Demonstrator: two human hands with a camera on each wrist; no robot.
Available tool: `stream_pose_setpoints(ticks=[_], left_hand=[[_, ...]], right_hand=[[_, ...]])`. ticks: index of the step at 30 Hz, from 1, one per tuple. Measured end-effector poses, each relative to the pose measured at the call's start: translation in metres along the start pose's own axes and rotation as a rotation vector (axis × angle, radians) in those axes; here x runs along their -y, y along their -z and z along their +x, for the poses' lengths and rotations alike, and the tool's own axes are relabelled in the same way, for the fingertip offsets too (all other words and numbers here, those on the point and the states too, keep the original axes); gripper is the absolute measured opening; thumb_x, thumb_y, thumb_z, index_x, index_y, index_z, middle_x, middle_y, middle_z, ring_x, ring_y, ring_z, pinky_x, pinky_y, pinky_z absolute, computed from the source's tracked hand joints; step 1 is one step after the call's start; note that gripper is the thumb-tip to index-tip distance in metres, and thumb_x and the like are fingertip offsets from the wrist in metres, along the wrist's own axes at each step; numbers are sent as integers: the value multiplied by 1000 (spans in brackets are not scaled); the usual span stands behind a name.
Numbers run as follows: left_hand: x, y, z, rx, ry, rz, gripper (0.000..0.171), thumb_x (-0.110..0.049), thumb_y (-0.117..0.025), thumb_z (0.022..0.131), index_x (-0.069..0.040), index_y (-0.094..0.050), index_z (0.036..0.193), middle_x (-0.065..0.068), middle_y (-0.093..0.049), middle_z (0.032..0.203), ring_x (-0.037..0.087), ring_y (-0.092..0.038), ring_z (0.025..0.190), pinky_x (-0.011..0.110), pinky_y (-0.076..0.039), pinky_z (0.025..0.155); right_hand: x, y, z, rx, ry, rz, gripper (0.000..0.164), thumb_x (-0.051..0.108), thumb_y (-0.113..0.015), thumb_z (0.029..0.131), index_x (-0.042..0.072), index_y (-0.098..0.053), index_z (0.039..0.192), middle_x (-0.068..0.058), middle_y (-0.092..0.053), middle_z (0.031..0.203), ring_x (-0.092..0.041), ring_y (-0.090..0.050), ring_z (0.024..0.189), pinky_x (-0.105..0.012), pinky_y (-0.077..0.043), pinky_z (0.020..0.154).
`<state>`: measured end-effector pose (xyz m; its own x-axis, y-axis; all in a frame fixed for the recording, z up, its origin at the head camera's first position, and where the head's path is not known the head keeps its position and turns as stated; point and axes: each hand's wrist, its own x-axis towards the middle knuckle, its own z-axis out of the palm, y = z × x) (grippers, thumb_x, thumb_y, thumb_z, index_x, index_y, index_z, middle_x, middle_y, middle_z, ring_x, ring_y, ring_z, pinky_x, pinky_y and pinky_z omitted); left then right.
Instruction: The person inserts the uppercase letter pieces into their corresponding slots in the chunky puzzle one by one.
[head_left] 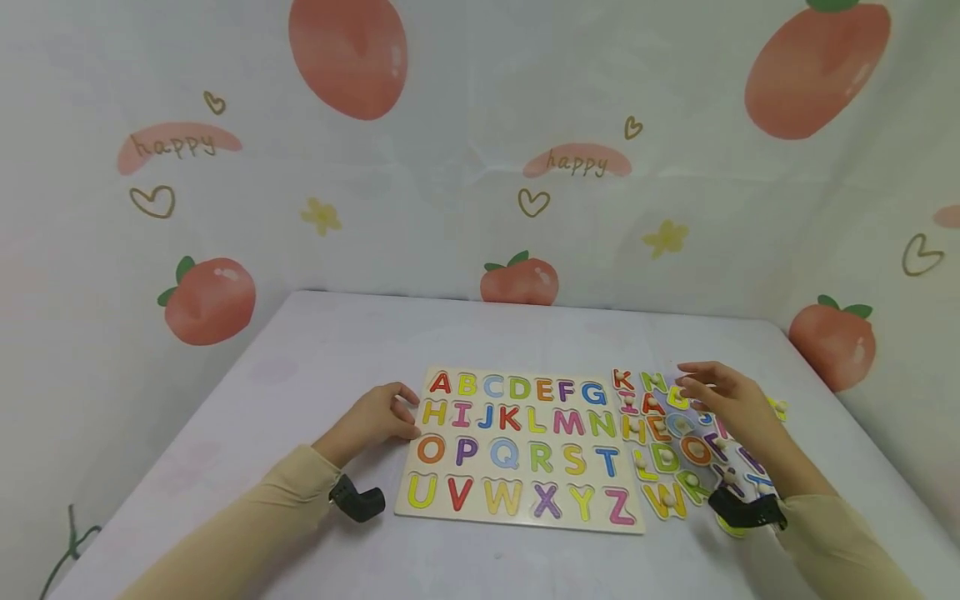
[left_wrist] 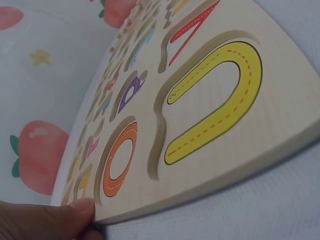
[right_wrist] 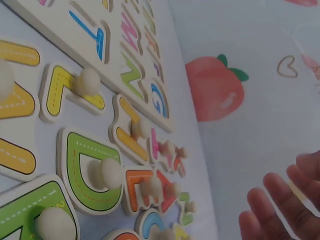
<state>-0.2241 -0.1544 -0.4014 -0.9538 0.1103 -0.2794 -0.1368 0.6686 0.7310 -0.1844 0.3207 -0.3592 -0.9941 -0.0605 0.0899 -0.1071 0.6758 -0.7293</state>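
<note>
A wooden alphabet puzzle board (head_left: 480, 429) lies flat, with coloured letters printed in its recesses. At its left edge rests my left hand (head_left: 378, 421), fingers loosely bent; the left wrist view has the thumb (left_wrist: 82, 209) right at the edge, near the orange O recess. My right hand (head_left: 723, 400) hovers over the loose letter pieces to the right of the board, its fingers apart and holding nothing. Beneath and around it are knobbed pieces, among them a green D (right_wrist: 95, 172), a yellow L (right_wrist: 62, 92) and an orange H (right_wrist: 130, 130).
Several pieces sit close along the board's right edge, including a red K (head_left: 623, 380) and an orange W (head_left: 665, 500). Some are partly hidden under the right hand and wrist. A fruit-patterned cloth (head_left: 420, 208) hangs behind the white-covered table (head_left: 337, 333).
</note>
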Motion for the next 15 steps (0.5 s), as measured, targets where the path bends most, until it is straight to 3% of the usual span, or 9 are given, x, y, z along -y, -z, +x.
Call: stream_pose_setpoints(ticks=[2,7,9,15], left_hand=[[0,1,0,-1,5,2,46,-7,-81,75,-4,-57,114,6,-64,83,15,-59,69,26,-49,63],[0,2,-2,-4,6,2,46,-7,-81,74,-4,-57,114,6,-64,83,15,-59,69,26,-48,64],[0,1,-2,-7,6,5,47,-8,-81,74,-4,-57,114,6,-64,82,15,-59,69,26,-48,64],[2,-1,0,-12,4,3,47,-9,-82,74,-5,-58,114,5,-64,81,15,-58,69,26,-47,63]], right_hand=[[-4,-2,6,18,-12,28,52,37,-48,101,1,-45,139,-26,-55,130,-2,-63,95,-21,-53,79],[-15,-9,24,67,-87,40,56,38,-51,100,1,-43,141,-25,-51,134,-35,-59,112,-47,-49,93],[-19,-12,30,86,-111,34,56,37,-53,99,1,-44,140,-25,-51,134,-39,-55,115,-52,-47,94],[-25,-16,41,145,-135,-1,52,36,-59,96,1,-51,134,-23,-56,128,-32,-56,108,-39,-48,85]])
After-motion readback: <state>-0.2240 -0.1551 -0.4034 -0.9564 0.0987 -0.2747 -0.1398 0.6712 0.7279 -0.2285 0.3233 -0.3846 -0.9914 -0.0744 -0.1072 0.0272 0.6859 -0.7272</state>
